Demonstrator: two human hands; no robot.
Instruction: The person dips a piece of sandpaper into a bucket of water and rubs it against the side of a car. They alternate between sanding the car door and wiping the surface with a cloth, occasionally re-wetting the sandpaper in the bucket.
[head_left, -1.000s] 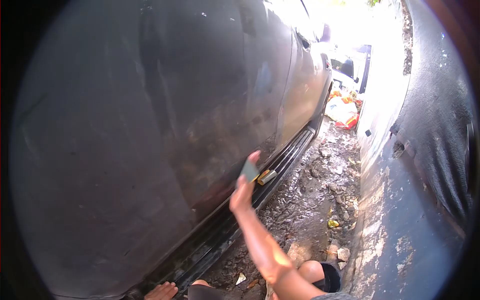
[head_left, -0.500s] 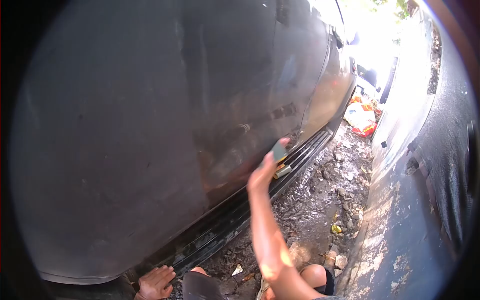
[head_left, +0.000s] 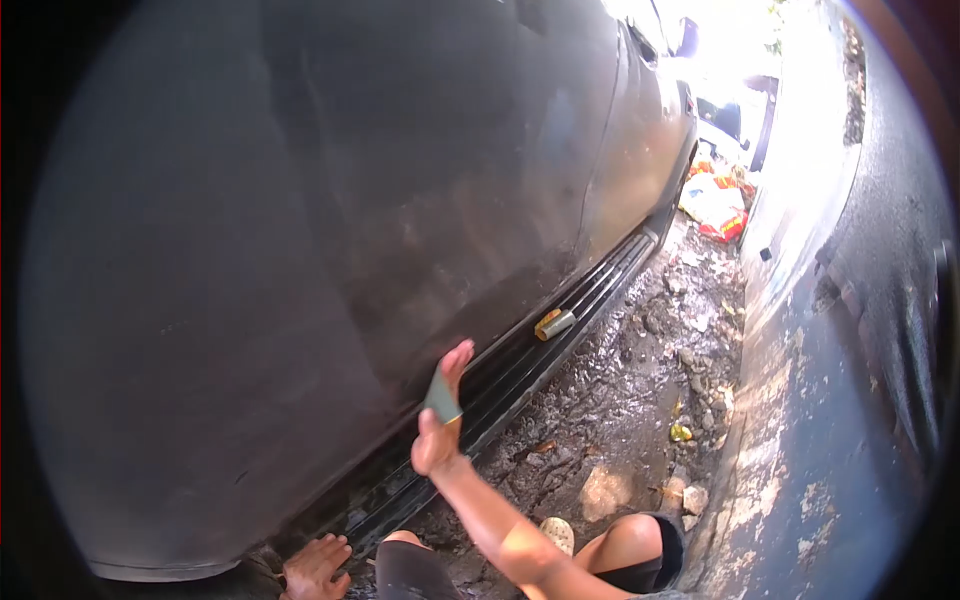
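Observation:
My right hand [head_left: 440, 420] holds a small grey-green flat pad [head_left: 441, 400] pressed against the lower edge of a dark grey car door [head_left: 400, 200], just above the black ribbed side step [head_left: 530, 360]. My left hand [head_left: 315, 565] rests on the ground beneath the car sill at the bottom of the view, fingers spread, holding nothing. A small yellow and grey block [head_left: 553, 323] lies on the side step, farther along from my right hand.
A weathered blue-grey wall [head_left: 830, 400] runs close along the right, leaving a narrow muddy, stony strip [head_left: 640, 390] between it and the car. Red and white bags [head_left: 715, 205] lie at the far end. My bent knee [head_left: 630, 545] is at the bottom.
My right hand has slid the pad down and back toward me along the door's lower edge, away from the yellow block. My left hand has stayed on the ground.

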